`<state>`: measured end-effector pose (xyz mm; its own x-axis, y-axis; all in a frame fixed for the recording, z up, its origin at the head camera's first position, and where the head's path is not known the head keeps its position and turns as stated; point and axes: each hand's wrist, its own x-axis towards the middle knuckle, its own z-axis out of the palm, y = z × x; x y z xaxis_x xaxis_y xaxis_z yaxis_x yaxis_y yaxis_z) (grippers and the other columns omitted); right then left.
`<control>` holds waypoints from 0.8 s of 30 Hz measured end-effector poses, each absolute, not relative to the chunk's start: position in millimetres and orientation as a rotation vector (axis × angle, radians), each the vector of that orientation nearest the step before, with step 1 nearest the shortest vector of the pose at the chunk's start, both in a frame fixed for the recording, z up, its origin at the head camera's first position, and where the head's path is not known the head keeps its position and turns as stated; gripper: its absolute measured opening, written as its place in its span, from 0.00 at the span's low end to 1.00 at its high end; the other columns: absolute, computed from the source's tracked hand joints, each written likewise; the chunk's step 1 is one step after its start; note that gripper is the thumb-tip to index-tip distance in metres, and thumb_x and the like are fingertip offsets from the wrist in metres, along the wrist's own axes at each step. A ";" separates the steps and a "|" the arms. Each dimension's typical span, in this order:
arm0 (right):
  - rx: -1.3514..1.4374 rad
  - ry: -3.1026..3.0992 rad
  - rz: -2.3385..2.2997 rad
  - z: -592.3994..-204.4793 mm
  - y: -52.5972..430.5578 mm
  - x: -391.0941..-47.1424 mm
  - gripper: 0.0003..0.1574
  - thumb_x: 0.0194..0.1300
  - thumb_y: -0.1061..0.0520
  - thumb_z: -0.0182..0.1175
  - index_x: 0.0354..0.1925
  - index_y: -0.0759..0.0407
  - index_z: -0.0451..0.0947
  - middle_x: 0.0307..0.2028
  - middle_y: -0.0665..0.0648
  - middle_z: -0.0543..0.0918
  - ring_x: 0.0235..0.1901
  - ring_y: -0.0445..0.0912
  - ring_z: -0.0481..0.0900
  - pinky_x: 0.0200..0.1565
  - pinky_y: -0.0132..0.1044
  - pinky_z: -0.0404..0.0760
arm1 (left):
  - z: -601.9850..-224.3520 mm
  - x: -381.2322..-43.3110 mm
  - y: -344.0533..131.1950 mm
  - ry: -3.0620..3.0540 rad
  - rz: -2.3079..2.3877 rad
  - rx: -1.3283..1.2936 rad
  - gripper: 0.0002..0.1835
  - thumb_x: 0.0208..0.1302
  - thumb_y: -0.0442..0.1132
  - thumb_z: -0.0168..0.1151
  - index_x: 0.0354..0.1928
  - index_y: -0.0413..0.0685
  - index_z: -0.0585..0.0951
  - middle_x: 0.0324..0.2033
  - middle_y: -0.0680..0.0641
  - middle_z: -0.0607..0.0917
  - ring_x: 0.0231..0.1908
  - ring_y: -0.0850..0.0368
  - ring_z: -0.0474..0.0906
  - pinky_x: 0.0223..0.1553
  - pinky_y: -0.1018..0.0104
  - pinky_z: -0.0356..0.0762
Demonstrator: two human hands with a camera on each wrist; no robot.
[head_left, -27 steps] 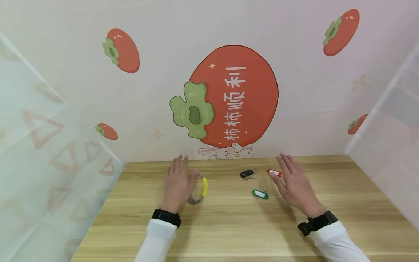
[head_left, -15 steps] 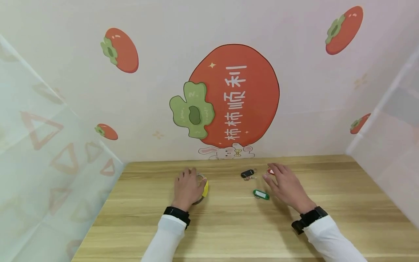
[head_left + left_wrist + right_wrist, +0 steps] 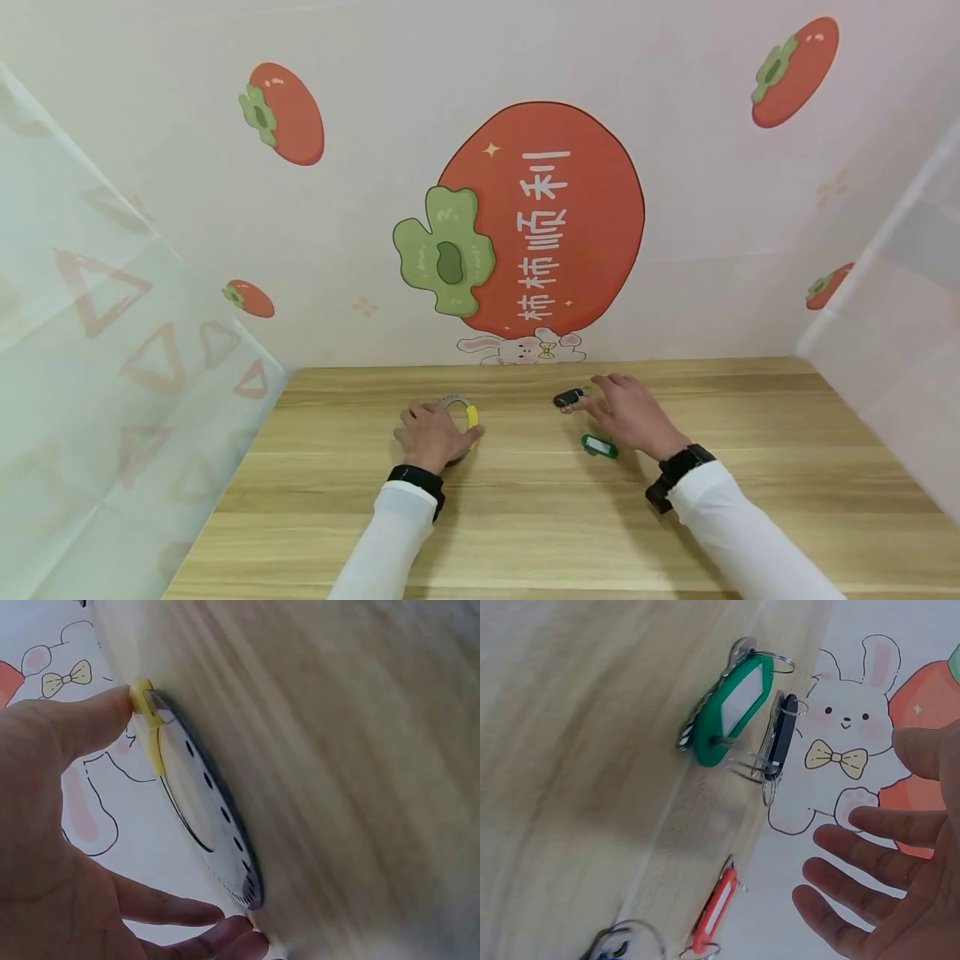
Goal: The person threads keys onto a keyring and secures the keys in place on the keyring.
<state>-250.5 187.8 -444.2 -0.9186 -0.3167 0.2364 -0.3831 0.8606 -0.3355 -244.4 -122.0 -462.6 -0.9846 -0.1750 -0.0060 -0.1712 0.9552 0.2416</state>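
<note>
A large flat metal ring with a row of holes and a yellow sleeve lies on the table. My left hand spans it, thumb against the yellow sleeve and fingertips at the opposite edge, down near the wood. My right hand hovers over the key tags, fingers loosely bent and holding nothing. Just left of its fingertips is a black key tag with a key. A green key tag lies below the hand. The red key tag shows in the right wrist view; in the head view my hand hides it.
The wooden table runs back to a wall printed with persimmons and a rabbit. Pale side panels stand left and right. In the right wrist view, another ring with a bluish item is cut off at the bottom edge.
My left hand has come down and to the right onto the metal ring, its fingers bending round it. My right hand has moved left, over the red tag toward the black one.
</note>
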 end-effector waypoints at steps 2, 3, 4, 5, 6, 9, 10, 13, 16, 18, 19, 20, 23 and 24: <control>0.533 -2.898 0.572 -443.6 185.7 -255.8 0.32 0.74 0.48 0.60 0.62 0.72 0.74 0.58 0.73 0.78 0.61 0.69 0.72 0.63 0.63 0.67 | -462.3 -245.4 -121.9 -3.095 -0.394 0.281 0.52 0.50 0.70 0.70 0.52 0.21 0.77 0.43 0.28 0.71 0.47 0.33 0.67 0.46 0.37 0.70; 0.531 -2.916 0.577 -443.2 184.8 -258.4 0.32 0.74 0.48 0.60 0.62 0.72 0.74 0.58 0.73 0.78 0.61 0.69 0.72 0.63 0.63 0.67 | -462.1 -246.0 -122.1 -3.094 -0.408 0.280 0.49 0.50 0.69 0.71 0.49 0.23 0.79 0.42 0.29 0.70 0.47 0.33 0.67 0.46 0.37 0.70; 0.525 -2.935 0.583 -443.2 184.2 -261.2 0.32 0.73 0.48 0.61 0.62 0.72 0.74 0.58 0.73 0.78 0.61 0.69 0.72 0.62 0.63 0.68 | -461.6 -246.5 -122.2 -3.093 -0.428 0.278 0.47 0.50 0.68 0.72 0.47 0.24 0.80 0.41 0.30 0.70 0.47 0.33 0.67 0.46 0.36 0.69; 0.517 -2.956 0.587 -443.2 183.7 -263.8 0.32 0.72 0.49 0.62 0.62 0.72 0.74 0.59 0.72 0.78 0.61 0.69 0.72 0.62 0.63 0.68 | -460.8 -247.2 -122.4 -3.094 -0.450 0.275 0.45 0.49 0.67 0.73 0.45 0.26 0.80 0.41 0.30 0.70 0.47 0.33 0.67 0.46 0.36 0.69; 0.514 -2.974 0.591 -443.3 183.2 -266.4 0.32 0.72 0.50 0.62 0.62 0.72 0.75 0.58 0.73 0.78 0.61 0.69 0.72 0.62 0.63 0.68 | -460.4 -247.9 -122.8 -3.098 -0.471 0.274 0.44 0.49 0.66 0.74 0.45 0.26 0.80 0.41 0.30 0.70 0.48 0.33 0.66 0.47 0.35 0.69; 0.506 -3.015 0.608 -443.2 182.6 -272.6 0.30 0.70 0.53 0.64 0.61 0.74 0.75 0.57 0.73 0.78 0.60 0.69 0.73 0.61 0.63 0.70 | -457.3 -249.8 -124.6 -3.118 -0.551 0.285 0.44 0.47 0.64 0.76 0.48 0.27 0.79 0.43 0.29 0.70 0.51 0.31 0.66 0.48 0.34 0.68; 0.504 -3.026 0.615 -443.2 182.2 -274.2 0.30 0.70 0.54 0.64 0.61 0.74 0.75 0.57 0.73 0.79 0.59 0.70 0.73 0.60 0.63 0.70 | -456.0 -250.6 -125.5 -3.127 -0.580 0.290 0.45 0.46 0.63 0.77 0.49 0.27 0.78 0.44 0.29 0.70 0.52 0.30 0.66 0.48 0.34 0.67; 0.509 -3.042 0.617 -443.6 181.5 -278.2 0.27 0.69 0.58 0.64 0.59 0.75 0.76 0.54 0.73 0.80 0.57 0.69 0.75 0.58 0.62 0.73 | -452.4 -253.2 -128.9 -3.154 -0.677 0.314 0.48 0.42 0.60 0.80 0.54 0.27 0.75 0.47 0.28 0.70 0.54 0.29 0.64 0.50 0.32 0.66; 0.511 -3.054 0.607 -445.9 181.4 -281.1 0.25 0.68 0.60 0.64 0.58 0.76 0.76 0.53 0.73 0.81 0.56 0.68 0.76 0.57 0.61 0.74 | -450.3 -255.9 -132.0 -3.187 -0.737 0.344 0.53 0.37 0.59 0.83 0.58 0.27 0.72 0.49 0.28 0.70 0.53 0.30 0.63 0.50 0.33 0.65; 0.502 -3.061 0.603 -447.6 181.6 -282.8 0.25 0.67 0.60 0.65 0.58 0.75 0.77 0.53 0.72 0.81 0.56 0.68 0.77 0.57 0.61 0.75 | -448.8 -257.9 -133.3 -3.215 -0.758 0.361 0.55 0.35 0.59 0.85 0.58 0.27 0.70 0.49 0.28 0.69 0.53 0.31 0.63 0.51 0.32 0.65; 0.498 -3.063 0.602 -448.4 181.7 -283.5 0.25 0.67 0.60 0.65 0.58 0.75 0.77 0.53 0.72 0.81 0.56 0.68 0.76 0.57 0.61 0.75 | -448.5 -259.0 -133.8 -3.230 -0.759 0.369 0.56 0.33 0.59 0.85 0.58 0.27 0.70 0.48 0.28 0.69 0.53 0.31 0.63 0.51 0.32 0.65; 0.495 -3.065 0.602 -449.2 181.7 -284.2 0.26 0.67 0.60 0.64 0.58 0.75 0.77 0.53 0.72 0.81 0.56 0.68 0.76 0.57 0.61 0.74 | -447.9 -260.0 -134.1 -3.245 -0.758 0.376 0.56 0.32 0.59 0.86 0.57 0.27 0.70 0.48 0.29 0.68 0.53 0.32 0.62 0.51 0.32 0.65; 0.480 -3.066 0.597 -451.2 181.6 -286.3 0.26 0.67 0.59 0.64 0.58 0.75 0.77 0.53 0.72 0.81 0.57 0.67 0.76 0.57 0.61 0.74 | -445.7 -263.1 -133.6 -3.292 -0.743 0.384 0.57 0.30 0.59 0.87 0.57 0.28 0.69 0.47 0.29 0.68 0.53 0.32 0.62 0.53 0.31 0.65; 0.476 -3.067 0.593 -451.7 181.6 -287.0 0.26 0.67 0.59 0.64 0.58 0.74 0.77 0.53 0.72 0.81 0.56 0.67 0.76 0.57 0.61 0.74 | -445.4 -263.9 -133.2 -3.309 -0.734 0.384 0.58 0.30 0.59 0.87 0.58 0.29 0.69 0.47 0.29 0.68 0.53 0.33 0.62 0.53 0.30 0.65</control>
<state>-287.0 181.6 -451.7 -0.9544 -0.2959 0.0385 -0.2889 0.8842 -0.3670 -263.9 -133.2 -445.4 -0.9391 -0.1569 -0.3059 -0.2716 0.8842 0.3802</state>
